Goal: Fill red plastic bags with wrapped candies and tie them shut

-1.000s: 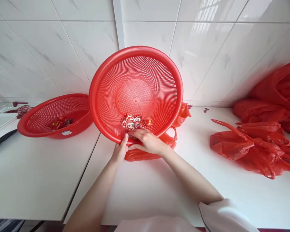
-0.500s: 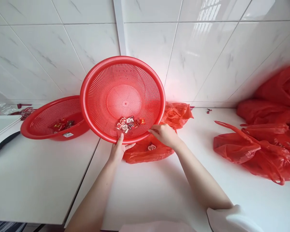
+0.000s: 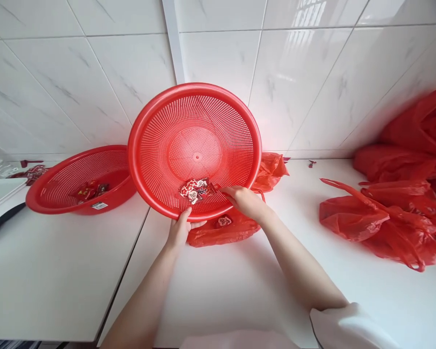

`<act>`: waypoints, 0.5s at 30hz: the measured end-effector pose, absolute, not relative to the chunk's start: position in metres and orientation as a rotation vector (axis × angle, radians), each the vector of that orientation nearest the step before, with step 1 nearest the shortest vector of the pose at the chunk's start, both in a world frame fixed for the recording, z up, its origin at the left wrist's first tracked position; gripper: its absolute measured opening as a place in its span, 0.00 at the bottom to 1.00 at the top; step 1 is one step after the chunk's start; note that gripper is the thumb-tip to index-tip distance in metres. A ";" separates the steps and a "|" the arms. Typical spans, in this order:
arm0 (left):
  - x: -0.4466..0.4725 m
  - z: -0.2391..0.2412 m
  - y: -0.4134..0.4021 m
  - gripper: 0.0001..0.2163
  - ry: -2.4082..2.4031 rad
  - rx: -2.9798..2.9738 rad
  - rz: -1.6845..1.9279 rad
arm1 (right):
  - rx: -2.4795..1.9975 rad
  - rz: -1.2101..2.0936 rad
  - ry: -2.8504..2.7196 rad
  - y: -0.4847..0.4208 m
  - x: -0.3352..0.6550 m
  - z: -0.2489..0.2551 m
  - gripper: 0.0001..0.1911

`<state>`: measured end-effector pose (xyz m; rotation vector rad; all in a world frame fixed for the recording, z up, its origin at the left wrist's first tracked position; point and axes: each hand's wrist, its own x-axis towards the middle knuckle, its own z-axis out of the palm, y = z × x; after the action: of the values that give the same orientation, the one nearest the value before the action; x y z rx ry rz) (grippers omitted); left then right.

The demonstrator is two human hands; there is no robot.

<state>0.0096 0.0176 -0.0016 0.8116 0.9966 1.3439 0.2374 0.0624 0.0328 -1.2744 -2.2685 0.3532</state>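
My left hand (image 3: 179,231) grips the lower rim of a red plastic colander basket (image 3: 156,145), thumb over the edge and fingers underneath. The basket is tilted up, its inside facing me. Several small wrapped packets (image 3: 198,189), red, white and dark, lie together at its low side. My right hand (image 3: 244,201) reaches over the right part of the rim, fingers drawn together beside these packets; whatever is at the fingertips is hidden. Below the basket lies a red plastic bag (image 3: 218,236), with a pale printed packet (image 3: 224,221) showing on it.
A second red colander (image 3: 58,194) with a few packets (image 3: 90,190) stands at the left on the white table (image 3: 247,291). Red plastic bags (image 3: 378,218) are heaped at the right. Behind everything rises a tiled wall (image 3: 301,97). A small dark-red scrap (image 3: 311,164) lies near it.
The held basket has shifted slightly right and nearer. My right hand's fingertips have moved further in towards the packets, and a small orange-red item there is now out of sight.
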 end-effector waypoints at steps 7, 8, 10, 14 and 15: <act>0.010 0.000 0.021 0.26 0.994 0.810 1.421 | -1.256 1.210 -1.685 0.059 0.245 0.047 0.11; 0.009 0.001 0.021 0.26 0.989 0.810 1.430 | -1.249 1.253 -1.692 0.057 0.245 0.049 0.10; 0.009 0.002 0.022 0.25 0.984 0.802 1.447 | -1.243 1.275 -1.744 0.055 0.243 0.051 0.09; 0.006 0.002 0.023 0.24 0.985 0.775 1.471 | -1.244 1.087 -1.931 0.052 0.237 0.052 0.12; 0.006 0.001 0.023 0.24 0.982 0.774 1.470 | -1.277 0.961 -1.966 0.051 0.236 0.052 0.13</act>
<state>0.0058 0.0232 0.0011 0.7740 0.9817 1.4697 0.2358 0.0512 0.0516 -1.2772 -1.9656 0.9607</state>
